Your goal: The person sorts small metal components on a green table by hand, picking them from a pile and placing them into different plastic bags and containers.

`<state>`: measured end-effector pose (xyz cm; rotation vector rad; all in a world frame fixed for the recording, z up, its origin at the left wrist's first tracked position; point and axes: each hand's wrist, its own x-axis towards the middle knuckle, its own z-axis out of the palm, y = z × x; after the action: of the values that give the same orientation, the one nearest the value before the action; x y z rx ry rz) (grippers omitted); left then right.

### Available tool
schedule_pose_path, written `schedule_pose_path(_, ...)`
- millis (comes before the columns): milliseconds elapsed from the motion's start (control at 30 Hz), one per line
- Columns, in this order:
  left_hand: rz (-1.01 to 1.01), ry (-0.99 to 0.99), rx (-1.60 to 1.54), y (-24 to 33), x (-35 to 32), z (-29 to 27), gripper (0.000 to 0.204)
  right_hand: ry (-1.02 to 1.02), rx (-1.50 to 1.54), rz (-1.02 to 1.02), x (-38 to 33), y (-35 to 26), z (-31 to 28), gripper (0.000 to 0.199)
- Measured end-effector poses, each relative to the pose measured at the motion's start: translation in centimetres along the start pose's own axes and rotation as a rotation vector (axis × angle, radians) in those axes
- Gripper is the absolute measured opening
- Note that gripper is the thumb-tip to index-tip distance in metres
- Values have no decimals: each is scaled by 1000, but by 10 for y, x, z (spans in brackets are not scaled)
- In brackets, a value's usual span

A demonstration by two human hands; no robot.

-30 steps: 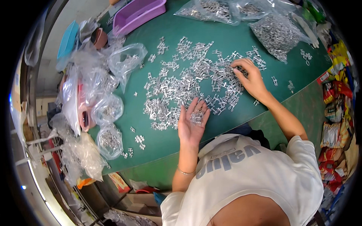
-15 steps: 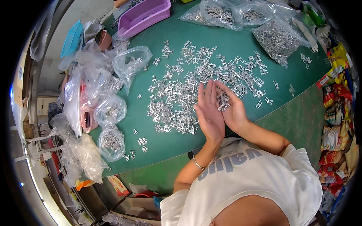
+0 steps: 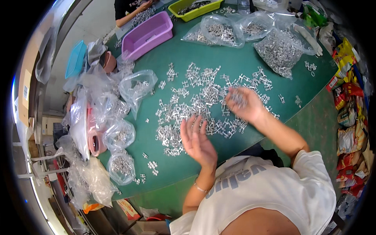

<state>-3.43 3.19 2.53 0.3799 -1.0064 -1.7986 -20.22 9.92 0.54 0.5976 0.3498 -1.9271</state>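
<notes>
Small silvery metal parts [image 3: 182, 103], some shaped like an H, lie in a loose heap on the green table [image 3: 152, 51]. My right hand [image 3: 250, 105] is over the heap's right side, palm up and slightly blurred, its fingers curled around a cluster of metal parts [image 3: 238, 98]. At the near edge of the heap is my left hand [image 3: 199, 143], fingers apart and nothing in it. Whether its fingertips touch the parts below, I cannot tell.
Clear bags of metal parts [image 3: 280, 53] stand along the far right; more bags [image 3: 121, 166] line the left. Behind are a purple basket [image 3: 147, 35] and a yellow-green tray [image 3: 196, 11]. Another person's arm [image 3: 131, 16] reaches over parts at the far left.
My hands, pressed together before with parts in the right palm, have come apart. The left moved left and nearer; the right moved slightly right, still with parts. The whole view has shifted.
</notes>
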Motion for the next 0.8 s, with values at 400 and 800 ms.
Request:
schedule_pose_path(400, 8, -271, 1111, -3, 24, -35, 33, 3, -1446, -703, 134, -106, 126, 68)
schedule_pose_path(800, 257, -809, 1385, -78, 58, 17, 38, -425, -2513, -1116, -15, -59, -9, 29)
